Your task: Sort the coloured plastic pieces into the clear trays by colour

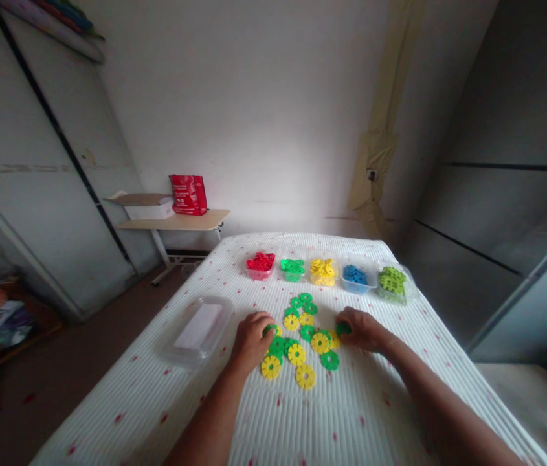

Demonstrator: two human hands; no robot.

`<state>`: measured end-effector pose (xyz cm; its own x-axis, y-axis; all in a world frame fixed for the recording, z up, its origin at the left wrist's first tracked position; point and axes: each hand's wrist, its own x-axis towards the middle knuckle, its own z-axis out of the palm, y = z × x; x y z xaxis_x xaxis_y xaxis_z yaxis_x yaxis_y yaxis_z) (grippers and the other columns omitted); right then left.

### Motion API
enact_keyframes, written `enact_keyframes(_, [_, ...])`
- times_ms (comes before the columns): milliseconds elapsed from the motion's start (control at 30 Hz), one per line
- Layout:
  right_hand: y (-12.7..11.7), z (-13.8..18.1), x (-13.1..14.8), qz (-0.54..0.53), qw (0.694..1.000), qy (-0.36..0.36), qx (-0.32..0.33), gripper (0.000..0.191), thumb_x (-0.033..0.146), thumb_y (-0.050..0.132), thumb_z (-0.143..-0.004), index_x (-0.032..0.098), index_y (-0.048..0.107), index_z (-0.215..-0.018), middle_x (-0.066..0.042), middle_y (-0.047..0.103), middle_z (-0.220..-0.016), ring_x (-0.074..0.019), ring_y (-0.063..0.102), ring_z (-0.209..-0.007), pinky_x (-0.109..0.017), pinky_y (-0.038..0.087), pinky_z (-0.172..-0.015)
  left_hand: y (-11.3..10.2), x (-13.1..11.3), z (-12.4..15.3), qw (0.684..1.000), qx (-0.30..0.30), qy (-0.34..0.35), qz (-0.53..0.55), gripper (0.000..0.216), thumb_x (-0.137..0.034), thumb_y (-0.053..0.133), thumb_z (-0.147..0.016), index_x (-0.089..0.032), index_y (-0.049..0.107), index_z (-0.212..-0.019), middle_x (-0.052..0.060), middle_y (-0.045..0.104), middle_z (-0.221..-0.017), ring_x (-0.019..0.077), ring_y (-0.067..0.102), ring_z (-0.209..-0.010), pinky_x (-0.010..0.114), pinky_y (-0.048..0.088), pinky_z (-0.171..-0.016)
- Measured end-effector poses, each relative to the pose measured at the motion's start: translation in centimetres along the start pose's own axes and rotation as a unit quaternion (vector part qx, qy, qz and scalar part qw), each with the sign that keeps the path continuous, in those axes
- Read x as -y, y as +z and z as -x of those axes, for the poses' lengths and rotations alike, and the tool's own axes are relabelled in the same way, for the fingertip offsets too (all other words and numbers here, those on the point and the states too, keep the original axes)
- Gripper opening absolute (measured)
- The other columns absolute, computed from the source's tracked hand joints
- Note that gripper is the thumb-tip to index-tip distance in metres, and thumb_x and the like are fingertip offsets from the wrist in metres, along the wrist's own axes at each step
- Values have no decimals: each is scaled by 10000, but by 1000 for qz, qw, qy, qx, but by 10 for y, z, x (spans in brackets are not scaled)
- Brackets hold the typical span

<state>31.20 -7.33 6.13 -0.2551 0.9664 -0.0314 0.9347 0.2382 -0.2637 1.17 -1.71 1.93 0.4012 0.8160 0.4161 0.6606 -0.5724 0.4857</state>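
Observation:
Green and yellow notched plastic discs, of the interlocking toy kind, lie in a loose pile on the patterned cloth between my hands. My left hand (254, 336) is at the pile's left side, its curled fingers on a green disc (269, 329). On the other side, my right hand (361, 329) has its fingertips closed on another green disc (344, 328), beside yellow discs (320, 342). Nearest to me are a yellow disc (305, 376) and a green disc (330, 360). Several green discs (305, 298) form the far end of the pile.
Clear tubs of red (260, 261), green (292, 269), yellow (322, 272), blue (355, 276) and lime pieces (392, 279) stand in a row behind the pile. A clear plastic lid (224, 310) lies at left. Beyond is a side table (180, 222) with a red bag (188, 195).

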Motion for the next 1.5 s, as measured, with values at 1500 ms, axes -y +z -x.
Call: enact_keyframes(1500, [28, -12, -8, 60, 977, 106, -176, 257, 210, 375, -881, 176, 605, -770, -40, 587, -840, -126, 568, -710, -223, 348, -610, -1, -57, -31, 977, 142, -29, -154, 338, -209, 569, -718, -262, 629, -1046, 66, 615, -1008, 245, 540, -1009, 369, 406, -833])
